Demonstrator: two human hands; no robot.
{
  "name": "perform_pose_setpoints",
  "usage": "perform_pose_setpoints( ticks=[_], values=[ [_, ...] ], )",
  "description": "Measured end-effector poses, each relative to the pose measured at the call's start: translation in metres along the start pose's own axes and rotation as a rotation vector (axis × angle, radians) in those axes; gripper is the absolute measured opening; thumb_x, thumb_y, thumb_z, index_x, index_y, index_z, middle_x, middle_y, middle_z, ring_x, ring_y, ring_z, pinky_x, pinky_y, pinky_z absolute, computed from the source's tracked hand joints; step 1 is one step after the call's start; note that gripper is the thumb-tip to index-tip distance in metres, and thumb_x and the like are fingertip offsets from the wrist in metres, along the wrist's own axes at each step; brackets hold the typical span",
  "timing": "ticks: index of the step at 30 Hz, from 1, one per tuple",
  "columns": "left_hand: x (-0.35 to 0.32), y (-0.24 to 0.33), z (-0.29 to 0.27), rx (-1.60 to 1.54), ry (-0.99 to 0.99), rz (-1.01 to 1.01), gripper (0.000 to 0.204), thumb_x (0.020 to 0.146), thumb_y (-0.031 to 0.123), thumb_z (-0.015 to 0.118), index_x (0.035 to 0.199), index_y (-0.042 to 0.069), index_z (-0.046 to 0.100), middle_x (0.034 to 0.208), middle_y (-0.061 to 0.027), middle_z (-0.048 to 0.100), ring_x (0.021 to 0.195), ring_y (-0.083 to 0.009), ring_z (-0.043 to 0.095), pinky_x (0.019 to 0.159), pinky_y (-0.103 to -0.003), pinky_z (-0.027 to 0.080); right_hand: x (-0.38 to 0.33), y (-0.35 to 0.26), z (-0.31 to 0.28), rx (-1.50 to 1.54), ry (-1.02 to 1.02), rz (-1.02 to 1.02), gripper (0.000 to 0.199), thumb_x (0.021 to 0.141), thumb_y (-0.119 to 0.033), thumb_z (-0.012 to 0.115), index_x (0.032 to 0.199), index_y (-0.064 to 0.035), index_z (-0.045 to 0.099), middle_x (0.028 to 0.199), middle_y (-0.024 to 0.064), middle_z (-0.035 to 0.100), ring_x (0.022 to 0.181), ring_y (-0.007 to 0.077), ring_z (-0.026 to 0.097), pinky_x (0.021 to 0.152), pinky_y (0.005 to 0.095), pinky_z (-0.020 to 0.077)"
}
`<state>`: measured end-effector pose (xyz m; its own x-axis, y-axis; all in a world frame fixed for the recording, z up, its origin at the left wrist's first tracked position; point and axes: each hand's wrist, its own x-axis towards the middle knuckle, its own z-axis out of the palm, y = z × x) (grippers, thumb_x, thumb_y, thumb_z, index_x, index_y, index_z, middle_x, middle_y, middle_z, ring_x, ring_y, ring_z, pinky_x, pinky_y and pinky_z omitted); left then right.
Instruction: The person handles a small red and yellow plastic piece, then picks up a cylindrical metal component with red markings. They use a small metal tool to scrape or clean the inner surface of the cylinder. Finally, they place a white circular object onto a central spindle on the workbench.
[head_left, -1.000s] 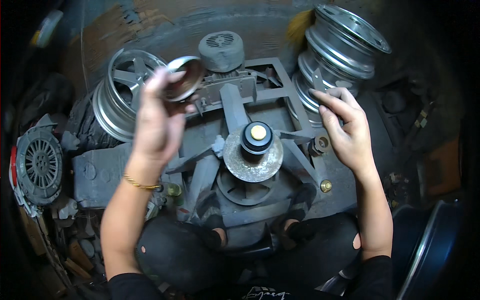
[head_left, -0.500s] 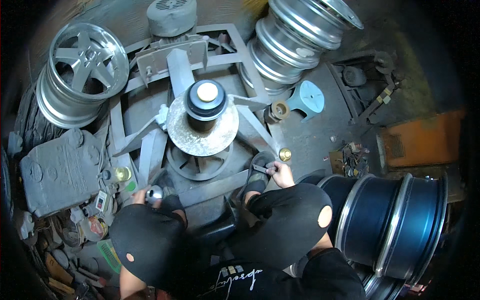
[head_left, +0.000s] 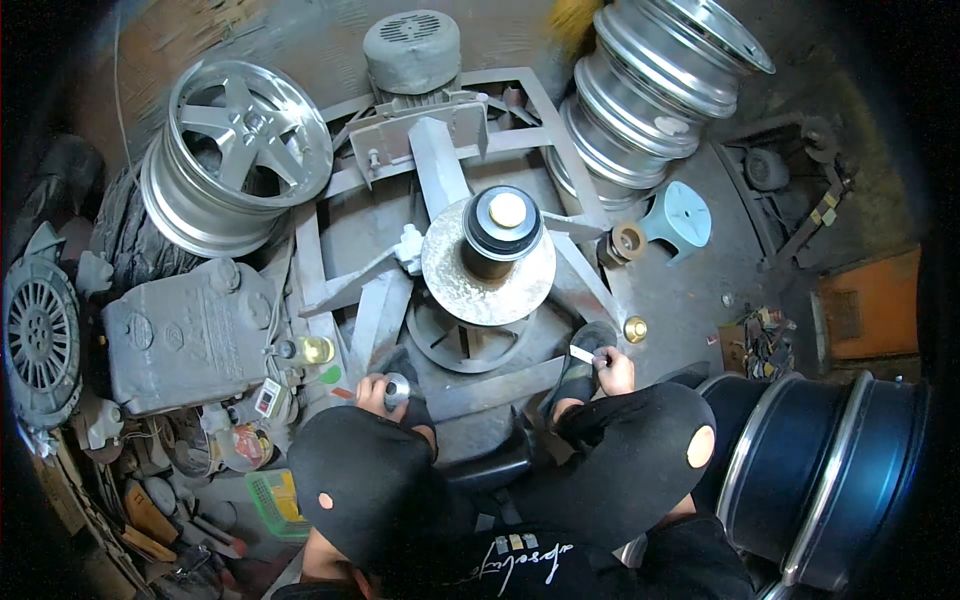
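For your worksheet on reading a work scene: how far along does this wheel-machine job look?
Done: the round plate with its black hub sits bare on the machine, with no wheel mounted. In hand: the left hand grips a small metal cylinder; the right hand holds a small pale piece. Left: the silver wheel and stacked rims wait alongside.

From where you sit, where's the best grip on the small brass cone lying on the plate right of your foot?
Probably pinch the brass cone across its round sides, from above: it sits alone on the steel base, beside the right hand.
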<state>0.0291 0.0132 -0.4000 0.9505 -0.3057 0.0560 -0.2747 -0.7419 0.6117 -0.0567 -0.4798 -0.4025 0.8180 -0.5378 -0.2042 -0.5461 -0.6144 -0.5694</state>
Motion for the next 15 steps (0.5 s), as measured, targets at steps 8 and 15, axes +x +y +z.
perform_pose_setpoints(
  ticks=[8,15],
  values=[
    [0.053,0.021,-0.073,-0.167,0.232,-0.318,0.025,0.085,0.018,0.080,0.103,0.002,0.072,0.086,-0.0129,0.069,0.079,-0.0239,0.066,0.077,-0.036,0.053,0.000,-0.014,-0.002,-0.103,-0.007,-0.101,0.025,0.086,-0.017,0.077,0.110,-0.0101,0.075,0.105,0.0261,0.065,0.101,0.0462,0.066,0.089,0.0525,0.0528],
    [0.164,0.185,-0.212,-0.245,0.335,0.322,0.015,0.089,0.003,0.074,0.103,-0.002,0.076,0.091,-0.0136,0.072,0.082,-0.0214,0.068,0.077,-0.032,0.054,0.004,-0.007,0.003,-0.147,0.016,-0.076,0.027,0.084,-0.017,0.080,0.109,-0.0089,0.076,0.101,0.0223,0.065,0.098,0.0420,0.066,0.087,0.0497,0.0537]
  ],
)
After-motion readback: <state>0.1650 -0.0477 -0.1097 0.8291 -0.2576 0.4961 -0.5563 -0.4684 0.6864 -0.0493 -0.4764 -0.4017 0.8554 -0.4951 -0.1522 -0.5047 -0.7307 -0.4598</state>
